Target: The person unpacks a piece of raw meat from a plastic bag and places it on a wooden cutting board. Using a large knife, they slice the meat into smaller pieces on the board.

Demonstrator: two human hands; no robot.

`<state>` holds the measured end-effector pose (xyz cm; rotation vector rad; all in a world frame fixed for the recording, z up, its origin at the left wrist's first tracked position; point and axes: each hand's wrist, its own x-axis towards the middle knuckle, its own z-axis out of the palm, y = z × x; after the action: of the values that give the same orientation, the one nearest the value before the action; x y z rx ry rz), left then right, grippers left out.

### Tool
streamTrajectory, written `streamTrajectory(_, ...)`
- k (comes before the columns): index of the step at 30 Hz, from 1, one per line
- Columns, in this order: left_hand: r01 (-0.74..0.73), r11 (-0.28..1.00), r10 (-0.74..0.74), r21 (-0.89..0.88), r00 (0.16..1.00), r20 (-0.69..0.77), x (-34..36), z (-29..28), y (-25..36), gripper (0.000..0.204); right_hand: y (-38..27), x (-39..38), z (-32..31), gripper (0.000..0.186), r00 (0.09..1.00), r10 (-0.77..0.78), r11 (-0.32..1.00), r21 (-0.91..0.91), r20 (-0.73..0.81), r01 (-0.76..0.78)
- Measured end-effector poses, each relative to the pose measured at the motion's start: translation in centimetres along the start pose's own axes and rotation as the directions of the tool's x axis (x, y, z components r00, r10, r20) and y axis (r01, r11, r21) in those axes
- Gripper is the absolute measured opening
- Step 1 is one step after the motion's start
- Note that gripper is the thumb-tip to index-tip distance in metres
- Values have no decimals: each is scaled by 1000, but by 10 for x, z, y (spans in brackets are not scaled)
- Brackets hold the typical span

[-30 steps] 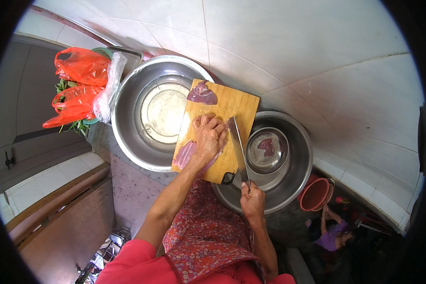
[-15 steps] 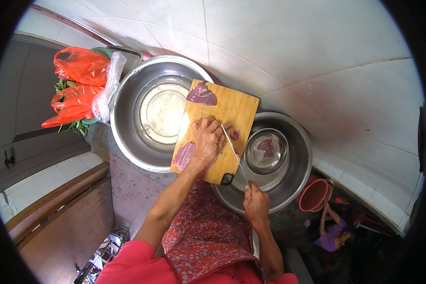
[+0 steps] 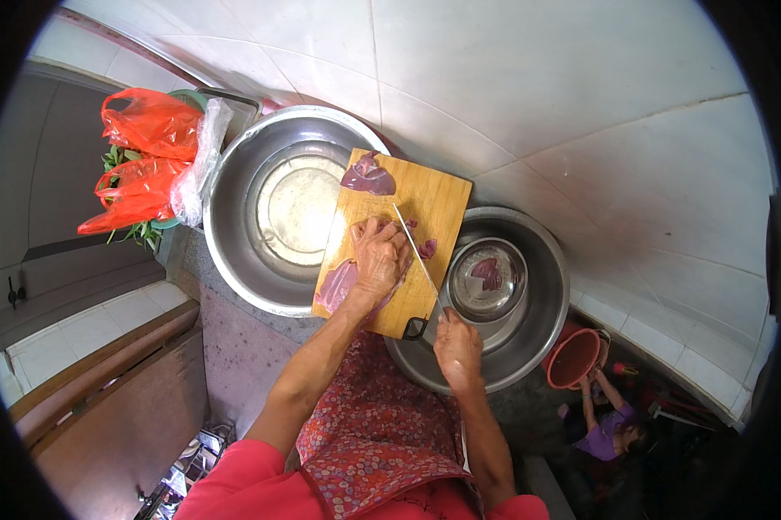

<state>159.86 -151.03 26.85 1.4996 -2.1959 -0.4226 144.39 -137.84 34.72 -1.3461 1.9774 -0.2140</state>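
Note:
A wooden cutting board [image 3: 434, 199] lies across a large steel basin [image 3: 243, 260]. My left hand [image 3: 377, 260] presses with curled fingers on meat near the board's middle. My right hand [image 3: 458, 347] grips a long knife [image 3: 423, 263], its blade beside my left fingertips. Small cut dark-red pieces [image 3: 428, 248] lie right of the blade. A larger piece [image 3: 369, 180] sits at the board's top, and a pink piece [image 3: 337, 286] lies lower left, partly under my left hand and arm. Another steel basin [image 3: 542, 286] at the right holds a smaller bowl [image 3: 512, 299] with a red piece [image 3: 486, 271] inside.
Red plastic bags [image 3: 152, 126], a clear bag and green leaves [image 3: 143, 232] sit at the left. A tiled wall [image 3: 581, 104] rises beyond the basins. At lower right, another person in purple [image 3: 611, 433] has hands on a red bucket [image 3: 568, 364]. A wooden ledge [image 3: 104, 355] borders the lower left.
Cut pieces have appeared right of the blade. The knife has shifted left toward my left fingers, its tip now farther up the board. My left hand has stayed nearly in place.

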Motion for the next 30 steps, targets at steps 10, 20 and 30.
streamTrajectory(10, 12, 1000, -12, 0, 1000, -23, -5, 0, 2, 24, 4, 1, -5, 28, 1000, -18, 999, -43, 21, 19)
streamTrajectory(20, 13, 997, -26, -80, 986, -164, -15, 3, 5, 19, 11, 11, -3, 26, 999, 51, 972, 229, 19, -54)
streamTrajectory(30, 314, 915, -352, -254, 929, -118, -13, -9, 15, 24, 15, -11, -27, 30, 995, 66, 998, -10, 74, -65)
